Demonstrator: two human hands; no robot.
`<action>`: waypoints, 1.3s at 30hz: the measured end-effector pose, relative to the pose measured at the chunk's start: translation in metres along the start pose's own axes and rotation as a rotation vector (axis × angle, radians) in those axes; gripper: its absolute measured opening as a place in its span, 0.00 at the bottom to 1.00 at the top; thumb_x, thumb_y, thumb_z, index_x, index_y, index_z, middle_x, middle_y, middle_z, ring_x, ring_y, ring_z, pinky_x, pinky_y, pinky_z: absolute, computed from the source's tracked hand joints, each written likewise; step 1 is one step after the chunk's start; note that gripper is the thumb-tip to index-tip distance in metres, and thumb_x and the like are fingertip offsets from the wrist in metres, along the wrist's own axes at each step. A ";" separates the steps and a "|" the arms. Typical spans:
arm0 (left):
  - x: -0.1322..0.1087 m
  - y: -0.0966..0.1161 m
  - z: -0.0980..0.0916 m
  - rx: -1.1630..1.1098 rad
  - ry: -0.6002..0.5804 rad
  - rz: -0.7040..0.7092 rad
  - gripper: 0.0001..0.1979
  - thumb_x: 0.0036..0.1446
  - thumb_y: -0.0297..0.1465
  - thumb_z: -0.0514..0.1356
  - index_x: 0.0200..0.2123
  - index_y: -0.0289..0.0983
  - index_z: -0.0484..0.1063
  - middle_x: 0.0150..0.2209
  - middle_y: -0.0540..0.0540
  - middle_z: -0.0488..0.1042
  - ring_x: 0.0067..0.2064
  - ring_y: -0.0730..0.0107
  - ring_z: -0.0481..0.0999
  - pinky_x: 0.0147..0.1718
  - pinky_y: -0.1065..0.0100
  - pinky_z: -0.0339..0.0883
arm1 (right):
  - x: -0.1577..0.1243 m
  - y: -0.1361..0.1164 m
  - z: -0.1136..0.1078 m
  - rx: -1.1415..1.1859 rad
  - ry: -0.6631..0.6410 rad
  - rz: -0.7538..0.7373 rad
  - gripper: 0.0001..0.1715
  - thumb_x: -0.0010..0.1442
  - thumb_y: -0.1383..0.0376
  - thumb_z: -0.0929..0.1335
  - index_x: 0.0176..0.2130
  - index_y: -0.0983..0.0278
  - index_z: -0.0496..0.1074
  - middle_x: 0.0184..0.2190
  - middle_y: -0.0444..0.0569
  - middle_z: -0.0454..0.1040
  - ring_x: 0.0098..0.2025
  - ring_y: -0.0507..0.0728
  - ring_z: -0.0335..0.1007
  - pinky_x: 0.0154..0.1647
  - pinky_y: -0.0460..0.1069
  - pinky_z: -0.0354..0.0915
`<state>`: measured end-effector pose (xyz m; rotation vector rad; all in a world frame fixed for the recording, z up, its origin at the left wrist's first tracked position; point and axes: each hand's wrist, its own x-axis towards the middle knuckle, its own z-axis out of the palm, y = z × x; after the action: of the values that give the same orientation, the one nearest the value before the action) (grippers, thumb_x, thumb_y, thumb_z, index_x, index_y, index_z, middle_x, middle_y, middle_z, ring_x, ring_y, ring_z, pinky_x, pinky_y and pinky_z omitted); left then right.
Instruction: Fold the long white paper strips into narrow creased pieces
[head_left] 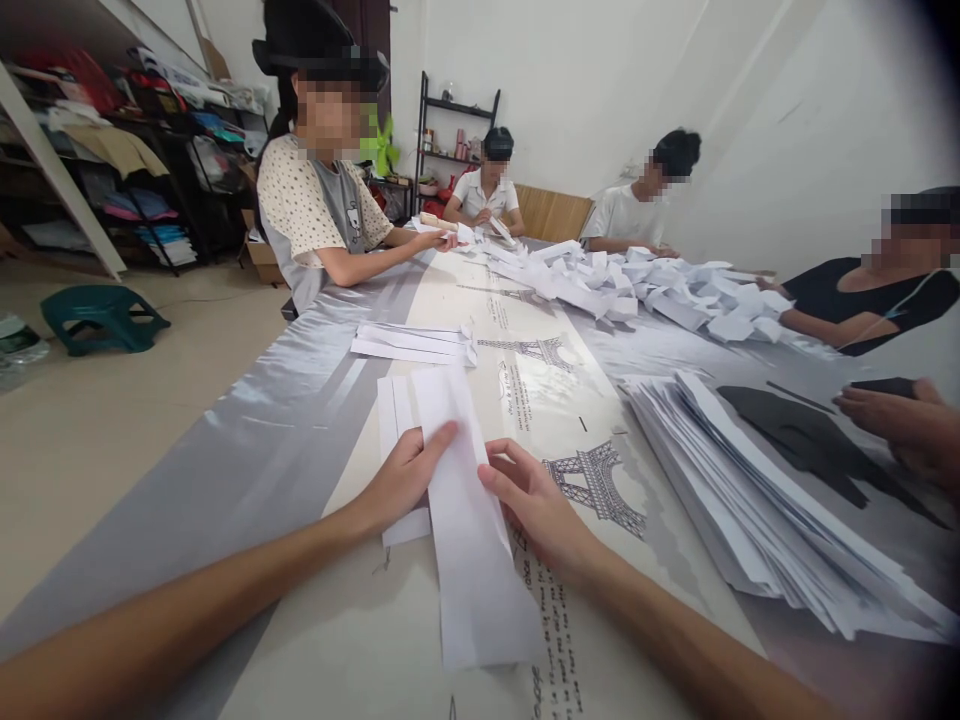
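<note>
A long folded strip of white paper [472, 560] is held up in front of me above the table. My left hand [409, 475] pinches its left side, the thumb flat on the paper. At its right edge, my right hand [529, 495] has thumb and fingers curled against the paper. Beneath and to the left lies another folded white paper [394, 410], partly covered by the strip and my left hand. Farther off, a small stack of folded papers [409, 343] rests on the tablecloth [600, 640], which is printed with Eiffel Towers.
A thick stack of white paper sheets [757, 510] lies to the right, beside a dark shape on the cloth. A heap of folded papers [622, 280] covers the table's far right. Several people sit or stand around the table. A green stool [105, 310] is on the floor at left.
</note>
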<state>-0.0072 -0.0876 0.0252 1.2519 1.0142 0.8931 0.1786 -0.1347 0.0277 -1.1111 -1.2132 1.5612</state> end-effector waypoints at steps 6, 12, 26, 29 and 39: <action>-0.004 0.000 -0.002 -0.026 -0.020 0.001 0.25 0.56 0.54 0.64 0.31 0.35 0.77 0.28 0.45 0.76 0.33 0.60 0.76 0.32 0.66 0.70 | -0.003 -0.004 0.002 -0.003 -0.187 0.044 0.24 0.60 0.50 0.75 0.51 0.60 0.77 0.46 0.51 0.80 0.45 0.62 0.79 0.50 0.58 0.72; -0.003 -0.003 -0.004 0.038 0.011 0.005 0.26 0.57 0.55 0.63 0.26 0.36 0.74 0.26 0.46 0.75 0.29 0.64 0.74 0.29 0.68 0.69 | -0.002 -0.003 -0.003 0.254 -0.171 0.204 0.40 0.66 0.35 0.59 0.56 0.60 0.75 0.50 0.55 0.80 0.53 0.67 0.77 0.56 0.62 0.68; -0.011 0.016 0.000 -0.128 -0.272 -0.050 0.33 0.61 0.59 0.54 0.55 0.40 0.75 0.22 0.47 0.75 0.20 0.62 0.74 0.21 0.66 0.67 | -0.003 -0.001 0.005 0.241 -0.169 0.283 0.29 0.65 0.42 0.66 0.45 0.65 0.76 0.34 0.53 0.80 0.34 0.60 0.78 0.37 0.53 0.72; -0.009 0.012 -0.001 -0.153 -0.284 -0.030 0.32 0.62 0.55 0.54 0.62 0.44 0.71 0.28 0.47 0.78 0.25 0.59 0.78 0.26 0.63 0.70 | -0.002 -0.003 0.004 0.200 -0.174 0.231 0.23 0.63 0.46 0.71 0.39 0.63 0.75 0.32 0.48 0.77 0.30 0.55 0.74 0.31 0.48 0.69; 0.008 0.000 -0.007 -0.167 -0.031 0.076 0.24 0.61 0.50 0.57 0.38 0.35 0.80 0.28 0.44 0.75 0.34 0.60 0.75 0.33 0.64 0.67 | -0.004 -0.007 0.003 0.192 -0.176 0.375 0.31 0.65 0.39 0.64 0.37 0.64 0.74 0.31 0.49 0.76 0.30 0.54 0.74 0.32 0.48 0.69</action>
<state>-0.0114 -0.0775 0.0238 1.1656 0.8542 0.9937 0.1773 -0.1377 0.0356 -1.1377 -0.9770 2.0505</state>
